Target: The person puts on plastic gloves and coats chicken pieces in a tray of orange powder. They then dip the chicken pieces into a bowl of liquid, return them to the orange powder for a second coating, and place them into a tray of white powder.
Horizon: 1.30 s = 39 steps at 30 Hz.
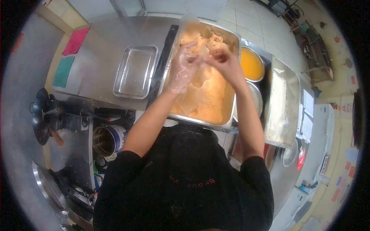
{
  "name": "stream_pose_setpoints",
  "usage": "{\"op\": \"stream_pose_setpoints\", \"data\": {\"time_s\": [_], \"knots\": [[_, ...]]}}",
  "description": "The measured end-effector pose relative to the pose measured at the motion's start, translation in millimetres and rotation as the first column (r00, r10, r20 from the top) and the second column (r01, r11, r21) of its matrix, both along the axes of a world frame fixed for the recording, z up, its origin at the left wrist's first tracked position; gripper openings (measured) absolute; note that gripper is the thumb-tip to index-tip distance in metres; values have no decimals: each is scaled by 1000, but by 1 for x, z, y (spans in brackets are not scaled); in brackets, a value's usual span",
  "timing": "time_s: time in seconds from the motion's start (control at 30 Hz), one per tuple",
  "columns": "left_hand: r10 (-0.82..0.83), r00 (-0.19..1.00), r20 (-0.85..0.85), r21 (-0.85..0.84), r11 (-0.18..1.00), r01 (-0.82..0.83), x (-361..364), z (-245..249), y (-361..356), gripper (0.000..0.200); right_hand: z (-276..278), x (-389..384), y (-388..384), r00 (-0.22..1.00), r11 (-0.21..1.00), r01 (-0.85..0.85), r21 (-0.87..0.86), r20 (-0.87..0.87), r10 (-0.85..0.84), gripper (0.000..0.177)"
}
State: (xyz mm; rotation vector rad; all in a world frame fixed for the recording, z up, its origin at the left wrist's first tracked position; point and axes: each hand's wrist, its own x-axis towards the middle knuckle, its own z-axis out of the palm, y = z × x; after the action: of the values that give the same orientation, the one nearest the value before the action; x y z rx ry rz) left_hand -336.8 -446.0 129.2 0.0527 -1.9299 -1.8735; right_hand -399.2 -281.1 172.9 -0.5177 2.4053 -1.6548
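My left hand wears a thin, clear disposable glove, wrinkled at the wrist. Opposite it, my right hand is bare. The fingertips of both hands meet in a pinch on a second clear plastic glove, which hangs down between them; its exact outline is hard to make out. Directly beneath is a deep metal pan filled with an orange, paste-like mass. The mass is smooth near me and broken into rough lumps at the far end. My hands are above it, partly covering its middle.
Left of the pan stands a shallow metal tray. To the right are a bowl of orange liquid, another metal bowl and a long pan with white powder. Pink and green cloths lie far left, beyond a wok.
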Motion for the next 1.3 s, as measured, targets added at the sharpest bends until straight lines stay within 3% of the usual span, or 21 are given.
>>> {"op": "stream_pose_setpoints", "data": {"time_s": [0.07,0.2,0.27,0.4,0.47,0.5,0.57,0.6,0.67,0.8,0.9,0.93,0.97,1.0,1.07,1.1,1.17,1.2,1.27,1.3], "knots": [[-43,996,73,124,992,33,5,-2,-15,52,-15,4,-1,992,993,-111,41,58,109,36],[-33,981,189,96,995,15,23,4,-31,52,-42,5,-5,994,997,-56,-58,91,62,31],[94,974,205,-18,996,-92,30,7,-37,49,-50,6,-5,982,982,187,12,-4,-187,26],[163,966,203,-169,977,-130,39,-9,-50,46,-52,22,-12,970,972,234,-27,-56,-235,26],[220,969,114,-348,922,-169,44,-12,-50,40,-51,28,-13,979,983,180,44,-101,-174,26],[222,968,114,-349,922,-171,48,-6,-48,40,-50,30,-14,980,983,178,44,-101,-173,26],[290,937,-193,-642,685,-344,59,15,-38,35,-47,35,-19,983,981,126,146,-152,-103,26],[287,938,-192,-644,685,-341,67,18,-32,35,-43,37,-22,983,981,128,144,-150,-106,26],[-7,997,79,-488,872,45,79,20,-21,38,-34,44,-28,978,965,82,248,-209,-29,24],[-3,983,181,-316,947,61,72,-68,-13,34,-43,56,-37,930,969,100,227,-369,-9,20],[-23,911,411,-167,981,100,74,-88,-17,40,-52,82,-38,855,979,29,200,-512,79,16],[-56,914,402,149,989,-5,74,-77,-16,43,-55,91,-38,820,975,-8,220,-557,132,15],[-82,921,380,448,888,-106,73,-70,-17,46,-58,99,-38,778,970,-44,241,-600,184,14],[-77,922,381,447,888,-110,71,-79,-22,46,-62,105,-38,768,967,-65,245,-607,205,15],[-176,936,305,676,733,-82,65,-107,-34,57,-75,116,-41,773,971,-97,219,-597,212,15],[-179,935,307,674,734,-81,64,-96,-31,57,-79,122,-43,780,973,-123,194,-588,216,15],[-230,886,403,795,568,-214,61,-64,-21,67,-78,131,-45,796,977,-120,177,-570,201,16],[-237,883,404,793,573,-209,60,-66,-20,67,-76,133,-45,835,977,-129,170,-512,200,16],[-413,885,216,870,493,17,59,-71,-19,90,-73,137,-42,872,979,-130,160,-451,189,16],[-421,880,219,869,495,21,60,-69,-18,90,-71,138,-40,884,974,-139,179,-420,203,16]]}}
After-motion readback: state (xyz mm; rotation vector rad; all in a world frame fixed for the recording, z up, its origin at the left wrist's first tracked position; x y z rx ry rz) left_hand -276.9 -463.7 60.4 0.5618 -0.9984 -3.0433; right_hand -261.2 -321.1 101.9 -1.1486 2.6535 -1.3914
